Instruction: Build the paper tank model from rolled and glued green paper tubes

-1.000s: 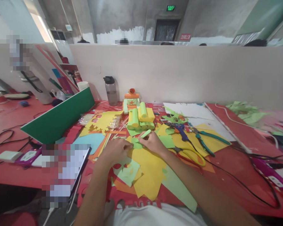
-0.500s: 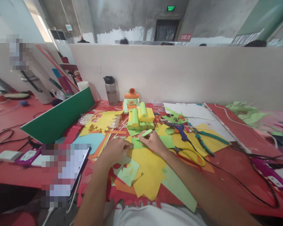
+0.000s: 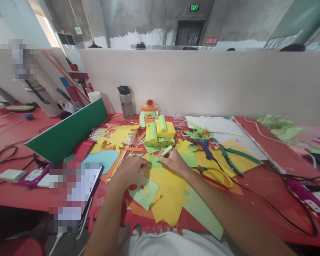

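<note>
My right hand [image 3: 174, 161] grips a light green pen [image 3: 166, 150] in a writing hold, its lower end down at a small piece of green paper [image 3: 155, 163]. My left hand [image 3: 132, 169] is closed, with curled fingertips pressed on the left edge of that paper. Yellow paper [image 3: 168, 188] lies beneath. Just beyond my hands stands a yellow and green paper model [image 3: 160, 133] with rolled tubes. An orange and pale green paper model [image 3: 149, 113] is behind it. Pale green scraps with cut holes [image 3: 144, 193] lie below my left hand.
Yellow-handled scissors [image 3: 216, 176], teal-handled pliers [image 3: 233, 160] and a blue glue gun [image 3: 206, 147] lie right of my hands. A green board [image 3: 69, 131] stands at left, near a tablet [image 3: 80, 195]. A water bottle [image 3: 126, 103] stands by the white partition [image 3: 202, 81].
The pen and my right hand have shifted very slightly over the green paper. My left hand stays in place, and the whole view has moved a little.
</note>
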A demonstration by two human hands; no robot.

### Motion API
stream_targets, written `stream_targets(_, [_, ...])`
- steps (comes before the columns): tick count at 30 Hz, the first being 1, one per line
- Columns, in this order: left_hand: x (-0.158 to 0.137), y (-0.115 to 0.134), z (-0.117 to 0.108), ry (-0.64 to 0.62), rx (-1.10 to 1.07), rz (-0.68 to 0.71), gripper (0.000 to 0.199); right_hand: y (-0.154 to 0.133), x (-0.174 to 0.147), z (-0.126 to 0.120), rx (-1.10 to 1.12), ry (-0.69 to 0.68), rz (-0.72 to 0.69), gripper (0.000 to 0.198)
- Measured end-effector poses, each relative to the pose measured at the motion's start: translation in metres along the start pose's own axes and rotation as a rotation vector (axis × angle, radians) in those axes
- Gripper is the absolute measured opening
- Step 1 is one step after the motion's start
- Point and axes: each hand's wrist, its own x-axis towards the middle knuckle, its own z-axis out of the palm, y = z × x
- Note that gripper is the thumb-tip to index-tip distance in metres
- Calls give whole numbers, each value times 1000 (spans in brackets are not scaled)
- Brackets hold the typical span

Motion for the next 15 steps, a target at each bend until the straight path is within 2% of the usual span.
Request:
stream_targets(8, [-1, 0, 0, -10, -15, -14, 23, 2, 0, 0, 34, 0, 14, 12])
stream_targets(15, [-1, 1, 0, -1, -17, -5, 23, 8, 1, 1, 90, 13, 38, 24])
